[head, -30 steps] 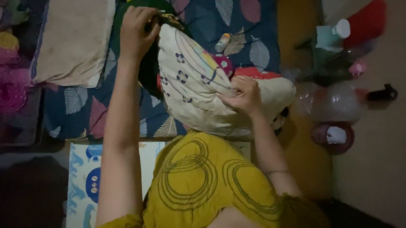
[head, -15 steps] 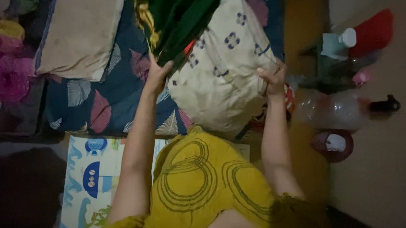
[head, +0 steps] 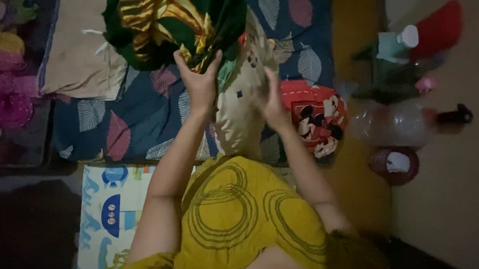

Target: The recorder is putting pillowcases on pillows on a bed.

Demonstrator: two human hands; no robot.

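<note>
Left hand [head: 198, 85] clamped on green-and-yellow cloth [head: 159, 25], bunching it above the grip; right hand [head: 273, 98] pressed open-palmed against cream pillow [head: 243, 107] between both hands, steadying it upright.

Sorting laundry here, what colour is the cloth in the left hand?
Dark green cloth with yellow stripes, gripped by the left hand; head view.

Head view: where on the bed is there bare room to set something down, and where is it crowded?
Free: the leaf-print sheet between the beige pillow and the left hand; also the top right corner above the red cartoon cushion. Crowded: the middle, where both hands hold the green cloth and cream pillow, and the bottles at right.
</note>
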